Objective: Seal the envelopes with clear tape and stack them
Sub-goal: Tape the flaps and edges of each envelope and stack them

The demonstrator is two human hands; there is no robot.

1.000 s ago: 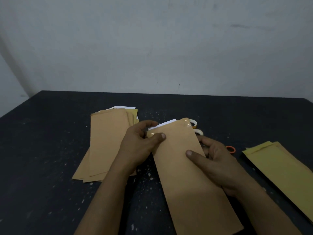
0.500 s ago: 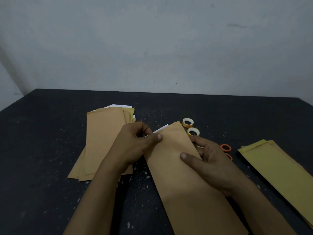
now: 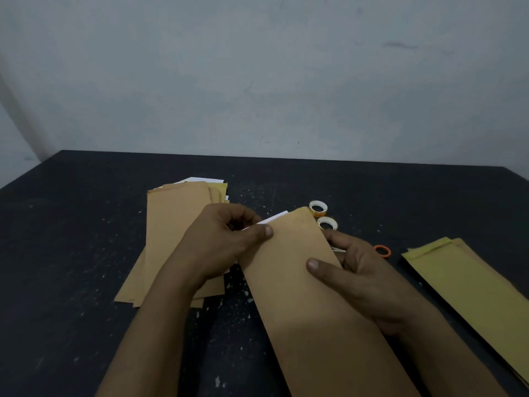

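Dropped lower: envelope (image 3: 286, 305) (left hand (image 3: 226, 242), right hand (image 3: 363, 276) pinching), tape rolls (image 3: 318, 208) uncovered.

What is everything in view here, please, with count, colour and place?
envelope: one, brown, centre, in both hands.
paper: one, white, sticking from its far end.
pile: several envelopes, brown, left.
sheet: one, white, beneath pile.
stack: two or more envelopes, yellowish, right.
tape rolls: two, white-rimmed, beyond the envelope.
ring: one, orange, right of centre.
table: one, black.
wall: one, grey, behind.
left hand: pinches envelope's far corner.
right hand: grips its right edge.
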